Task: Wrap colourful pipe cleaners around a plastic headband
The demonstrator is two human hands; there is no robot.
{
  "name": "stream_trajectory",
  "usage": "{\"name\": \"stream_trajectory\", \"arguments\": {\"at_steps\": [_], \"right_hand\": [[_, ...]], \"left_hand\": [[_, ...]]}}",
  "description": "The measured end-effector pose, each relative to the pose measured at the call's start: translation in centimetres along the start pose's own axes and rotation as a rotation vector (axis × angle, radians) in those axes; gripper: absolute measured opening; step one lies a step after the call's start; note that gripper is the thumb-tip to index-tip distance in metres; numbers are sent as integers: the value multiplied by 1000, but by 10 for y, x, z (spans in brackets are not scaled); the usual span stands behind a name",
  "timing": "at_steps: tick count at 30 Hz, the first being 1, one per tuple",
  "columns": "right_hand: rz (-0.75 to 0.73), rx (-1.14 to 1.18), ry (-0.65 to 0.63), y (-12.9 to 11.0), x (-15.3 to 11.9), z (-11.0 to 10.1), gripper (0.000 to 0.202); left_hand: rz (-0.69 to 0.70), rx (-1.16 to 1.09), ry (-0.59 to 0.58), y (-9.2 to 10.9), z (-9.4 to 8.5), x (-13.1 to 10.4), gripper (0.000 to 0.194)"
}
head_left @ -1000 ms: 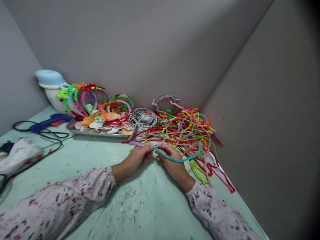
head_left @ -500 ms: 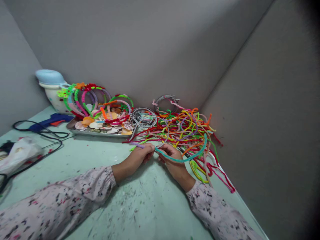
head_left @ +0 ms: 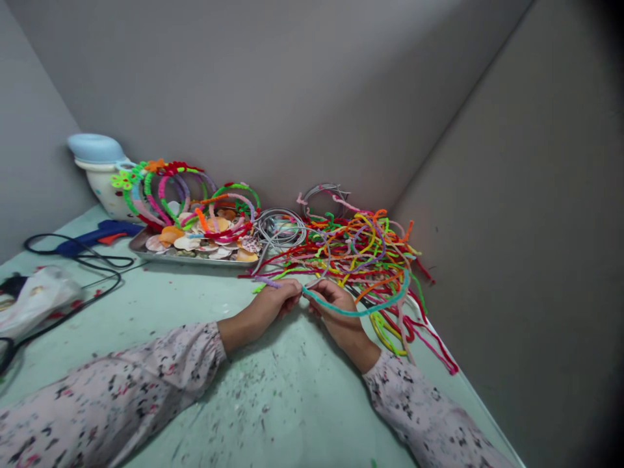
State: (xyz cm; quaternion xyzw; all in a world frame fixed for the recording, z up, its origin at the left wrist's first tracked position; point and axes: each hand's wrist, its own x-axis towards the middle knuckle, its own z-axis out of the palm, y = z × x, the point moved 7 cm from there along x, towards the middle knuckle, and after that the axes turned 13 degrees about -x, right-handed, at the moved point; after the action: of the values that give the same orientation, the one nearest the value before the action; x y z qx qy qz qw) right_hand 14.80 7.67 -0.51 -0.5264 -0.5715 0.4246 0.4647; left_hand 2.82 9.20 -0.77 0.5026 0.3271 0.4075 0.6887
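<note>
My left hand (head_left: 266, 310) is closed in a pinch around a purple pipe cleaner (head_left: 266, 281), whose end sticks out past the knuckles to the left. Opposite it, my right hand (head_left: 344, 322) is closed with thumb and fingers on one end of a teal pipe cleaner (head_left: 358, 314). The teal length bows out over the back of that hand and curves up on the right. Thin grey wire (head_left: 328, 257) rises beside the right fingers; where it ends between the hands is hidden. The fingertips of both hands almost meet.
Behind my hands lies a tangled heap of coloured pipe cleaners (head_left: 361, 240) and a grey wire coil (head_left: 280, 229). A metal tray (head_left: 205, 261) holds seashells and fuzzy hoops (head_left: 163, 195). Further left are a blue glue gun (head_left: 92, 237), a black cord (head_left: 114, 279) and a lidded container (head_left: 104, 188).
The free end of the teal pipe cleaner has swung slightly right and down. Both hands keep nearly the same place and grip.
</note>
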Motion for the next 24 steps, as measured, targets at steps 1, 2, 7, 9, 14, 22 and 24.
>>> {"name": "stream_trajectory", "arguments": {"at_steps": [1, 2, 7, 9, 14, 22, 24], "right_hand": [[0, 4, 1, 0, 0, 0, 20], [2, 8, 0, 0, 0, 0, 20], [22, -1, 1, 0, -2, 0, 20], [24, -18, 11, -2, -3, -1, 20], [50, -45, 2, -3, -5, 0, 20], [87, -67, 33, 3, -5, -1, 23], [78, -56, 31, 3, -4, -1, 23]], "left_hand": [[-2, 5, -1, 0, 0, 0, 26], [-4, 11, -3, 0, 0, 0, 26], [-18, 20, -12, 0, 1, 0, 26], [-19, 22, -11, 1, 1, 0, 26], [-10, 28, -9, 2, 2, 0, 26], [-41, 46, -3, 1, 2, -1, 26], [-27, 46, -6, 1, 2, 0, 26]]}}
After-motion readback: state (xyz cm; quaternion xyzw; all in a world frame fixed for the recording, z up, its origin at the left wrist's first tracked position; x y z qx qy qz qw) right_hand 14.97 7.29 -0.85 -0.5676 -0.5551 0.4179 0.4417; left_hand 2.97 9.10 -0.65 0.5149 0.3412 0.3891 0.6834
